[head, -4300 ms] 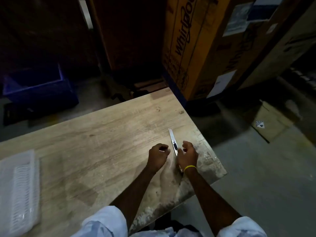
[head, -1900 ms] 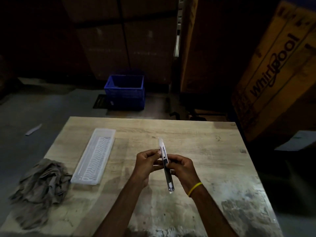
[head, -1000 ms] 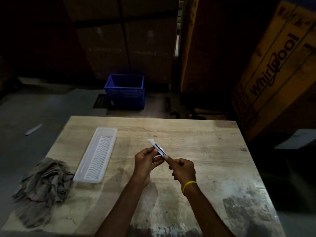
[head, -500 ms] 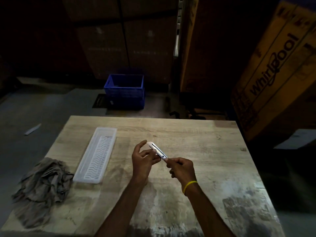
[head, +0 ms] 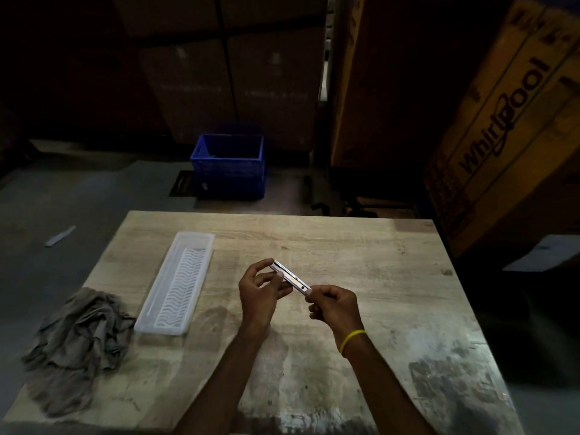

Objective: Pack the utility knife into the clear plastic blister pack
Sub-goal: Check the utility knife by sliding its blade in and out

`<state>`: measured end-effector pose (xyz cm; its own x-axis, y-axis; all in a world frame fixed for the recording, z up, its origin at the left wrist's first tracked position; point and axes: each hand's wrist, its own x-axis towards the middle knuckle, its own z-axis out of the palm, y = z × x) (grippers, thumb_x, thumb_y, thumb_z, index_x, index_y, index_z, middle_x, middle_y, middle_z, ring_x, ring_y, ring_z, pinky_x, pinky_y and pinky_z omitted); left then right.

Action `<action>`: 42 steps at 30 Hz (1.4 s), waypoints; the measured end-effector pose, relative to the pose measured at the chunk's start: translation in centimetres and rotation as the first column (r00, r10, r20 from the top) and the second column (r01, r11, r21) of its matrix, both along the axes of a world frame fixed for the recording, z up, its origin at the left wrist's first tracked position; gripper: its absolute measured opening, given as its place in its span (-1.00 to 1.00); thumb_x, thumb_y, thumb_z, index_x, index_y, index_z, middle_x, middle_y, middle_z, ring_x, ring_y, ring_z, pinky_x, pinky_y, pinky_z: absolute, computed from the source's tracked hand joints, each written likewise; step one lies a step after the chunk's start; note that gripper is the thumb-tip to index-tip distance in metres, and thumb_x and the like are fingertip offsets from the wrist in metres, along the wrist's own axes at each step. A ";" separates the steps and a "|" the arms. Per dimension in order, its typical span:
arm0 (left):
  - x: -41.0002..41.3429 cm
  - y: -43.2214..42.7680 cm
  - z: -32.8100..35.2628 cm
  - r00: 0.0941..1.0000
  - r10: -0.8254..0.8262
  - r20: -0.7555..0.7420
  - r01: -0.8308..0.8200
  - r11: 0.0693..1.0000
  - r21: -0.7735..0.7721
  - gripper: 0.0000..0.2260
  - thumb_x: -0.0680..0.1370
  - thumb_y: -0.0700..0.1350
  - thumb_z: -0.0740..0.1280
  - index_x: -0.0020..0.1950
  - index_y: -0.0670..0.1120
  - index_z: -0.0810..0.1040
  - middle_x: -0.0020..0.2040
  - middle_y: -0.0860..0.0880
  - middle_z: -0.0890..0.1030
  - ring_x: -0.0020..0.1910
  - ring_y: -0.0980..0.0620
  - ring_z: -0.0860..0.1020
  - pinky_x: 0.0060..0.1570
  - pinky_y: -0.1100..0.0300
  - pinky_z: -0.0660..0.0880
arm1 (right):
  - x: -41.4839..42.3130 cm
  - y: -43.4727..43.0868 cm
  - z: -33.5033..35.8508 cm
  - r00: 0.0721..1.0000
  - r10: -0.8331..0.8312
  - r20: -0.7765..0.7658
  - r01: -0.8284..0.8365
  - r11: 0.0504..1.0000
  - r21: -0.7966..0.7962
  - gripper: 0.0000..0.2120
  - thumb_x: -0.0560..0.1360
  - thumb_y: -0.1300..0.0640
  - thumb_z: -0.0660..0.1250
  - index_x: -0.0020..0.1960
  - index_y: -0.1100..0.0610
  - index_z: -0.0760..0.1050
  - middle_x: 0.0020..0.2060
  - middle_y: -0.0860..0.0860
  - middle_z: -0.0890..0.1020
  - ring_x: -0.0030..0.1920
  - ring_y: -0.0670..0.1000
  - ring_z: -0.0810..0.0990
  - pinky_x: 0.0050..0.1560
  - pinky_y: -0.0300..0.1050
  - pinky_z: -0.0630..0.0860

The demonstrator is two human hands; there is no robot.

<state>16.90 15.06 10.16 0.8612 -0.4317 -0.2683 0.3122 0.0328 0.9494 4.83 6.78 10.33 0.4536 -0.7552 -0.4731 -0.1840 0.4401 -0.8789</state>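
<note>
A slim silver utility knife [head: 290, 277] is held above the middle of the wooden table [head: 361, 255], slanting from upper left to lower right. My left hand [head: 260, 293] pinches its far end with fingertips. My right hand [head: 334, 304], with a yellow band on the wrist, grips its near end. The clear plastic blister pack [head: 177, 284] lies flat on the table to the left, long and narrow with a wavy ribbed floor, a hand's width from my left hand.
A crumpled grey cloth [head: 75, 337] lies at the table's left edge. A blue crate [head: 229, 164] stands on the floor beyond the table. Large cardboard boxes [head: 508, 127] rise on the right.
The view swung from the table's right corner to its middle. The knife tilted from nearly upright to slanted between both hands, and my left fingers closed on its far end.
</note>
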 end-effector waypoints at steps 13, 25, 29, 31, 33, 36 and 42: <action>0.1 -0.1 -0.2 1.000 0.010 -0.006 -0.011 1.000 -0.014 -0.73 0.50 -0.37 0.40 0.18 -0.21 0.57 -0.12 -0.34 0.67 -0.24 -0.14 0.72 -0.25 0.06 0.67 | -0.2 -0.4 -0.1 0.997 -0.012 0.079 0.007 0.998 0.056 -0.89 0.41 0.38 0.43 -0.05 0.34 0.64 -0.27 0.25 0.65 -0.38 0.07 0.59 -0.26 -0.06 0.66; 0.5 0.4 -0.4 1.000 -0.004 -0.018 0.004 1.000 -0.002 -0.68 0.49 -0.43 0.35 0.22 -0.22 0.56 -0.10 -0.39 0.64 -0.27 -0.17 0.70 -0.24 0.06 0.67 | -0.7 -0.7 -0.3 0.988 -0.021 0.151 0.004 0.993 0.115 -0.86 0.43 0.47 0.36 -0.02 0.39 0.61 -0.21 0.31 0.66 -0.33 0.14 0.65 -0.26 -0.09 0.65; 0.8 1.0 -0.5 0.996 -0.068 -0.053 0.067 0.998 -0.004 -0.65 0.44 -0.47 0.37 0.19 -0.26 0.58 -0.15 -0.39 0.65 -0.32 -0.17 0.68 -0.21 0.06 0.68 | -1.3 -1.3 -0.5 0.981 -0.108 0.163 0.084 0.986 0.147 -0.85 0.45 0.49 0.32 0.00 0.40 0.57 -0.27 0.29 0.66 -0.36 0.15 0.65 -0.25 -0.08 0.68; 0.7 1.5 -0.7 0.992 -0.101 -0.070 0.100 0.995 -0.012 -0.67 0.42 -0.46 0.41 0.17 -0.27 0.59 -0.21 -0.32 0.67 -0.36 -0.14 0.67 -0.23 0.07 0.67 | -1.6 -1.6 -0.6 0.973 -0.148 0.175 0.119 0.979 0.168 -0.85 0.47 0.49 0.29 0.01 0.40 0.55 -0.27 0.30 0.65 -0.35 0.18 0.64 -0.26 -0.08 0.68; 0.7 2.1 -1.0 0.988 -0.134 -0.070 0.134 0.991 -0.010 -0.68 0.42 -0.42 0.45 0.17 -0.29 0.60 -0.22 -0.31 0.69 -0.36 -0.13 0.66 -0.25 0.08 0.67 | -1.9 -1.9 -0.8 0.967 -0.176 0.184 0.143 0.973 0.180 -0.85 0.47 0.48 0.29 0.03 0.40 0.54 -0.27 0.31 0.66 -0.33 0.19 0.63 -0.26 -0.07 0.68; 0.7 3.0 -1.6 0.983 -0.173 -0.056 0.173 0.985 0.006 -0.69 0.43 -0.40 0.46 0.16 -0.31 0.61 -0.17 -0.39 0.68 -0.33 -0.14 0.64 -0.24 0.08 0.67 | -2.2 -1.9 -1.3 0.964 -0.194 0.180 0.165 0.972 0.167 -0.83 0.45 0.48 0.34 0.04 0.40 0.53 -0.22 0.34 0.65 -0.30 0.21 0.63 -0.23 -0.06 0.68; 0.8 4.0 -2.4 0.979 -0.196 -0.062 0.198 0.980 0.028 -0.69 0.42 -0.41 0.46 0.16 -0.32 0.62 -0.15 -0.36 0.66 -0.20 -0.22 0.61 -0.21 0.10 0.68 | -2.1 -1.7 -1.9 0.968 -0.199 0.151 0.185 0.977 0.104 -0.73 0.38 0.49 0.43 0.06 0.36 0.53 -0.20 0.30 0.60 -0.29 0.19 0.60 -0.16 0.02 0.69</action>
